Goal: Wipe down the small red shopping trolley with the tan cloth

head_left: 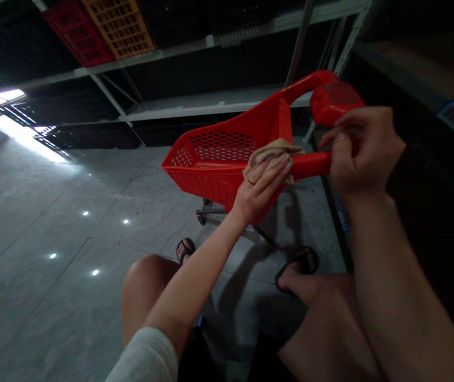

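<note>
- Pale sleeve [145, 356] nearest the camera, lower left; bare left forearm [198, 270] extends from it up and to the right, above a bent knee [149, 276].
- Left hand [259, 187]: fingers laid long over a bunched tan cloth [268, 156], holding it against the cart near its handle end. Ring on one finger.
- Right hand [364, 148]: narrow, fingers and thumb curled around the cart's red handle [312, 163]; the far side of the grip is hidden.
- Red cart [214, 185] stands on the grey floor [71, 228], ahead of the feet. Long axis runs across the view: handle end at right, tapered basket end pointing left and slightly down. Dark wheeled legs [211, 211] show below.
- Cart basket [222, 146]: open at the top, walls perforated; the inner wall is visible, the near part of the inside hidden by the rim.
- Shelf rack [179, 112] behind the cart. Upper level bears a dark red crate [79, 32] touching or just beside a yellow crate [121, 26], both slatted; contents cannot be made out.
- Black sandals [298, 268] on both feet, near the cart's wheels.
</note>
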{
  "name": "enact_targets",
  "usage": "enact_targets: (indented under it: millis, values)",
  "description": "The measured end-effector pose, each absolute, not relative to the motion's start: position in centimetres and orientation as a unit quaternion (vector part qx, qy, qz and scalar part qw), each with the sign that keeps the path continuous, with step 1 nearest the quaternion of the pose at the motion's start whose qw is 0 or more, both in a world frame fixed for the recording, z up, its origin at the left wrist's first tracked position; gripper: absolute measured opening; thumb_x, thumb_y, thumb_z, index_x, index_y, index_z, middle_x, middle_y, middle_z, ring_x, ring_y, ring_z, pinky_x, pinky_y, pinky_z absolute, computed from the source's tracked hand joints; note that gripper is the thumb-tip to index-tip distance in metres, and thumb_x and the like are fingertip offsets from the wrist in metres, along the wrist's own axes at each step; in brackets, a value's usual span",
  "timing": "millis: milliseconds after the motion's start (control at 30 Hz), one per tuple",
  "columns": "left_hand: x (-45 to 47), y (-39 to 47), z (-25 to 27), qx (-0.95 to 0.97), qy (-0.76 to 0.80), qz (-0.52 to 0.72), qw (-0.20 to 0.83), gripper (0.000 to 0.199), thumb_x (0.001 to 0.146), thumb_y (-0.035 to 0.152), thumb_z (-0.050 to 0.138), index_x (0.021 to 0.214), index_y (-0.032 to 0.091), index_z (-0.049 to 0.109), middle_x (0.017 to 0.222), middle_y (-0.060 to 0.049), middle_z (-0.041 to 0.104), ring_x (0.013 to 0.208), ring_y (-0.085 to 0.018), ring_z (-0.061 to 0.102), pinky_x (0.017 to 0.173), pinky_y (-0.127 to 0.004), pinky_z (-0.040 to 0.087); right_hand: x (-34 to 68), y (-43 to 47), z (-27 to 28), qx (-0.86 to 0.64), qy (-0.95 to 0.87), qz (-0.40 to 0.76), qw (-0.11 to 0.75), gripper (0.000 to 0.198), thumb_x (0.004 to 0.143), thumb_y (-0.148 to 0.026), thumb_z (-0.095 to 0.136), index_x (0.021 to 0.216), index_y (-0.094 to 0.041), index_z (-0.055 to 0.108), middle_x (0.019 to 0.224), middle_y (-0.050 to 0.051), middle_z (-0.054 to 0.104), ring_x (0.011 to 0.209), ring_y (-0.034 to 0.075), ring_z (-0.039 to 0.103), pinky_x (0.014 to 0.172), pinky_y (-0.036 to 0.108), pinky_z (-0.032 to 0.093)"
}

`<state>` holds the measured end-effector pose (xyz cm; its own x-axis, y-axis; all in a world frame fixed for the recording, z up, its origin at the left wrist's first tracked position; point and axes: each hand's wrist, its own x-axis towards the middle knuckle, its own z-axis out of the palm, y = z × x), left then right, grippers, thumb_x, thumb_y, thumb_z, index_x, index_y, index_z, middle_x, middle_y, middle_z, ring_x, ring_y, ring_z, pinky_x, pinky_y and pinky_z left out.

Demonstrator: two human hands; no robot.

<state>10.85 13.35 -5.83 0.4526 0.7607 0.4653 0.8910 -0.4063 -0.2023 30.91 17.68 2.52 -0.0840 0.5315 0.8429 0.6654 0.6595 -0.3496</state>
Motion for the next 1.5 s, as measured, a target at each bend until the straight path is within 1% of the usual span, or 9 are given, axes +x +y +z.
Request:
enact_targets:
  millis: [133, 300, 400, 533, 767, 967, 1100, 1300, 1500]
  values:
    - [10.7, 12.2, -6.3, -0.816, -0.442, -0.324, 0.184, 0.047, 0.109, 0.017, 0.025, 0.153, 0.022, 0.041, 0.162, -0.001, 0.046, 0.157, -0.012, 0.022, 0.132, -0.034, 0.028, 28.0, 15.2, 3.6, -0.446, -0.779, -0.135, 0.421, 0.039, 0.099, -0.027, 0.041, 0.136, -0.022, 0.051, 0.127, 0.014, 0.067, 0.118, 0.035, 0.064, 0.101, 0.053, 0.047]
    - [9.8, 14.3, -3.9, -0.797, -0.464, -0.369, 0.113, 0.046, 0.111, 0.023, 0.021, 0.151, 0.016, 0.042, 0.162, -0.008, 0.044, 0.156, -0.016, 0.031, 0.127, -0.039, 0.037, 23.9, 14.7, 2.1, -0.451, -0.77, -0.104, 0.44, 0.043, 0.101, -0.027, 0.038, 0.141, -0.016, 0.05, 0.135, 0.015, 0.065, 0.108, 0.03, 0.066, 0.091, 0.043, 0.047]
    - [6.0, 15.5, -4.8, -0.822, -0.486, -0.281, 0.097, 0.04, 0.109, 0.024, 0.032, 0.145, 0.019, 0.051, 0.147, -0.01, 0.059, 0.14, -0.02, 0.053, 0.117, -0.041, 0.046, 23.8, 15.6, 1.0, -0.481, -0.751, -0.157, 0.424, 0.043, 0.1, -0.028, 0.04, 0.136, -0.013, 0.057, 0.122, 0.014, 0.072, 0.096, 0.028, 0.063, 0.085, 0.041, 0.043]
    - [-3.3, 15.5, -7.3, -0.795, -0.549, -0.243, 0.088, 0.039, 0.109, 0.033, 0.036, 0.141, 0.015, 0.051, 0.141, -0.013, 0.061, 0.132, -0.024, 0.055, 0.114, -0.045, 0.044, 25.1, 16.4, 0.3, -0.464, -0.799, -0.242, 0.297, 0.032, 0.099, -0.031, 0.042, 0.092, -0.018, 0.07, 0.08, 0.008, 0.071, 0.087, 0.026, 0.056, 0.08, 0.04, 0.034]
    - [-6.7, 16.3, -8.1, -0.72, -0.63, -0.277, 0.091, 0.051, 0.109, 0.048, 0.018, 0.111, 0.016, 0.057, 0.104, -0.013, 0.065, 0.099, -0.024, 0.059, 0.09, -0.041, 0.051, 25.3, 15.8, 0.0, -0.44, -0.82, -0.232, 0.283, 0.031, 0.101, -0.03, 0.04, 0.091, -0.022, 0.068, 0.084, 0.007, 0.069, 0.087, 0.024, 0.051, 0.08, 0.04, 0.03]
    - [6.8, 14.6, -6.1, -0.772, -0.51, -0.368, 0.097, 0.051, 0.107, 0.046, 0.033, 0.143, 0.013, 0.047, 0.135, -0.016, 0.061, 0.125, -0.025, 0.054, 0.108, -0.042, 0.042, 25.4, 15.2, -0.5, -0.459, -0.798, -0.232, 0.314, 0.032, 0.099, -0.03, 0.042, 0.086, -0.019, 0.07, 0.077, 0.009, 0.068, 0.086, 0.026, 0.052, 0.079, 0.041, 0.03]
    - [8.1, 13.8, -4.5, -0.826, -0.49, -0.272, 0.07, 0.046, 0.105, 0.035, 0.04, 0.146, 0.016, 0.046, 0.139, -0.014, 0.061, 0.13, -0.025, 0.055, 0.11, -0.041, 0.042, 27.2, 15.6, -0.9, -0.454, -0.794, -0.249, 0.318, 0.033, 0.096, -0.034, 0.043, 0.084, -0.02, 0.07, 0.075, 0.009, 0.069, 0.082, 0.026, 0.053, 0.08, 0.042, 0.031]
    - [-4.4, 11.1, -5.2, -0.789, -0.606, -0.074, 0.063, 0.041, 0.102, 0.023, 0.045, 0.142, 0.013, 0.049, 0.144, -0.015, 0.058, 0.135, -0.027, 0.054, 0.116, -0.041, 0.039, 30.7, 16.9, -1.6, -0.443, -0.803, -0.219, 0.333, 0.031, 0.094, -0.036, 0.044, 0.086, -0.024, 0.071, 0.079, 0.009, 0.071, 0.084, 0.028, 0.056, 0.086, 0.046, 0.036]
    - [-10.7, 8.3, -3.7, -0.76, -0.646, -0.026, 0.063, 0.027, 0.099, 0.011, 0.043, 0.119, 0.02, 0.059, 0.12, -0.01, 0.069, 0.116, -0.025, 0.064, 0.108, -0.038, 0.047, 30.1, 16.4, -2.1, -0.449, -0.786, -0.231, 0.356, 0.034, 0.097, -0.036, 0.043, 0.088, -0.021, 0.072, 0.084, 0.011, 0.073, 0.091, 0.03, 0.057, 0.09, 0.049, 0.037]
